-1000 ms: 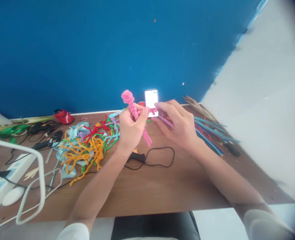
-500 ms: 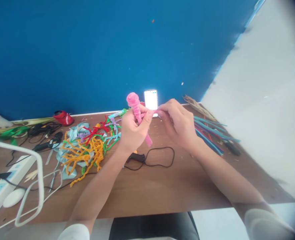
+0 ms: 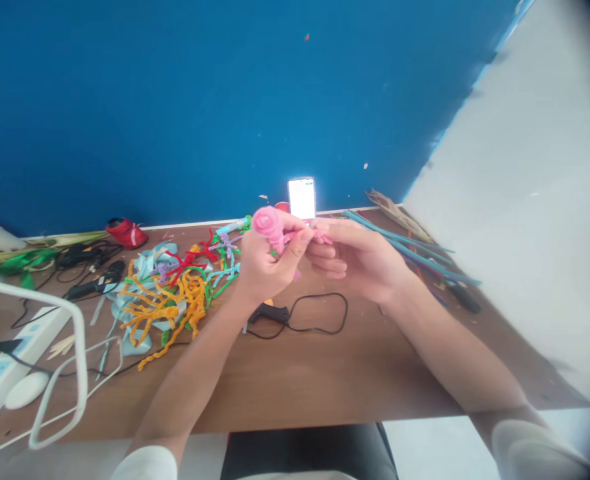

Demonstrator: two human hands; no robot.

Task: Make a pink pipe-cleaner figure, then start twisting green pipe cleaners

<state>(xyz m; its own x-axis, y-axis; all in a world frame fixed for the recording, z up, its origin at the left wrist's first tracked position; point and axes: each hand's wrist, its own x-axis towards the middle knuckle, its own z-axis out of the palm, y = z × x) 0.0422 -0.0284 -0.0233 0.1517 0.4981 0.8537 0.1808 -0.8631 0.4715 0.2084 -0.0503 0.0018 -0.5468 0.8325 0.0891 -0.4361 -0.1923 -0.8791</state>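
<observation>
A fuzzy pink pipe cleaner, coiled into a rounded spiral at its top, is gripped in my left hand. The coil leans toward me above the fingers, and the lower part is mostly hidden by the hand. Between the two hands runs a thin pink length. My right hand pinches this length with thumb and forefinger, its other fingers curled below. Both hands are held above the table, in front of an upright phone with a bright screen.
On the wooden table lie orange pipe cleaner pieces and blue ribbon at left, and blue pipe cleaners at right. A glue gun with a looped cord is below my hands. A power strip and white frame stand far left.
The coiled top has dipped and tilted toward me. My right hand has turned, now showing its curled fingers, and has come closer to my left hand.
</observation>
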